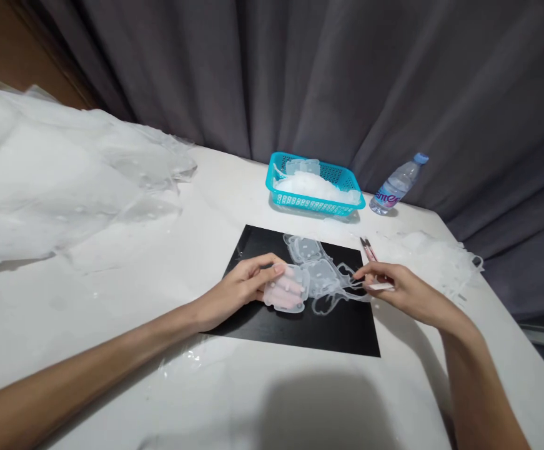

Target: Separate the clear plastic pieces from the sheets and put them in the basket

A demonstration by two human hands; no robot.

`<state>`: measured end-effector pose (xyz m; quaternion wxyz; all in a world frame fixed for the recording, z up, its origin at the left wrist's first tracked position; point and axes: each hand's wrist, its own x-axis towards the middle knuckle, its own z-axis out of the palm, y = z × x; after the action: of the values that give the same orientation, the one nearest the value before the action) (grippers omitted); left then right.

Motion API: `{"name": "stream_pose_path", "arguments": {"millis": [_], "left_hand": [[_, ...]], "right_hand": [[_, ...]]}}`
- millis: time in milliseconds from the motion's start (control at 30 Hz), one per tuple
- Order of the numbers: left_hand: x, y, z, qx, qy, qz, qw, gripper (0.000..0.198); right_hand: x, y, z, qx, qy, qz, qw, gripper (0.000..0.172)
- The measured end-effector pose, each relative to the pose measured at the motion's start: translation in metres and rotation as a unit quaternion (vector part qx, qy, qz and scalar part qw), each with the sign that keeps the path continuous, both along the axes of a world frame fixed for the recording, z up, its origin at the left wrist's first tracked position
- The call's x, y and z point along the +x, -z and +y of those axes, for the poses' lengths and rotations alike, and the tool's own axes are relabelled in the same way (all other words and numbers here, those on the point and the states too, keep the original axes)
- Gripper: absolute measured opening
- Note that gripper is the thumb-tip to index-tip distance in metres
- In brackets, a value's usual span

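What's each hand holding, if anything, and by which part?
Left hand: a translucent plastic piece, by its upper left edge. Right hand: thin plastic strips, near their right end; exact spot unclear.

Shows black on mat (290, 330), cloudy white on plastic pieces (322, 274), white on table (112, 387). Shows turquoise with holed lattice on basket (309, 204), blue on bottle cap (421, 159), purple lettering on label (386, 195), grey on curtain (300, 81).

Translucent plastic piece (288, 290) — round-cornered, over black mat (295, 334)

Pale plastic heap (65, 169) cut off at left, translucent strands (345, 290) by right hand (399, 286) too fine to trace
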<state>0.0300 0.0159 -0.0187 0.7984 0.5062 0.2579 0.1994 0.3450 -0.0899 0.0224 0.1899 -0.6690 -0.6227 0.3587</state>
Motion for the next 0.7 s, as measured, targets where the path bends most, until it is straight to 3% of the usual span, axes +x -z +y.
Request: {"name": "stream_pose_path", "arguments": {"millis": [133, 300, 400, 500, 567, 700], "left_hand": [[0.0, -0.001, -0.001, -0.06, 0.0, -0.028, 0.998, 0.034], [0.0, -0.01, -0.002, -0.095, -0.005, -0.028, 0.995, 0.051], [0.0, -0.011, 0.0, -0.102, 0.001, -0.034, 0.994, 0.056], [-0.002, -0.01, 0.002, -0.112, 0.006, -0.041, 0.993, 0.06], [-0.002, -0.01, 0.002, -0.118, 0.005, -0.046, 0.992, 0.061], [-0.003, -0.01, 0.004, -0.124, 0.0, -0.051, 0.991, 0.062]], "right_hand": [[0.027, -0.011, -0.015, -0.066, -0.016, -0.03, 0.997, 0.04], [0.042, -0.01, -0.019, -0.041, 0.027, -0.081, 0.996, 0.036], [0.034, 0.0, -0.012, 0.043, 0.089, -0.125, 0.987, 0.036], [0.012, 0.01, -0.004, 0.184, 0.113, -0.198, 0.956, 0.032], [-0.007, 0.015, -0.001, 0.232, 0.063, -0.225, 0.944, 0.028], [-0.039, 0.024, -0.001, 0.201, -0.086, -0.236, 0.947, 0.02]]}}
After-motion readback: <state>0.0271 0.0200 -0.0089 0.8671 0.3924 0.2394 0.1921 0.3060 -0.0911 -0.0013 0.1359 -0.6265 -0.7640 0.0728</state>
